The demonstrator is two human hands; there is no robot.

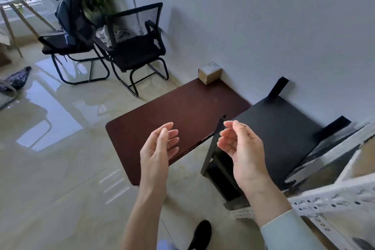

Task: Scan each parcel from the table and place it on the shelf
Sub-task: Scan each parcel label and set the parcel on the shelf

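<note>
Overhead, two bare hands are seen raised above the near edge of one dark reddish-brown rectangular wooden table (178,107). The left hand (159,148) and the right hand (240,146) are held palms facing each other, apart, fingers loosely curled and nothing gripped by either. One small brown cardboard parcel (210,72) with a white label (its print too small to be read) is set at the table's far corner, against the grey wall. A black flat-topped stand (278,128) is placed just beside the table's right end. One white perforated metal shelf (332,199) is seen at the lower right. Two black mesh-backed chairs (138,46) are stood beyond the table.
</note>
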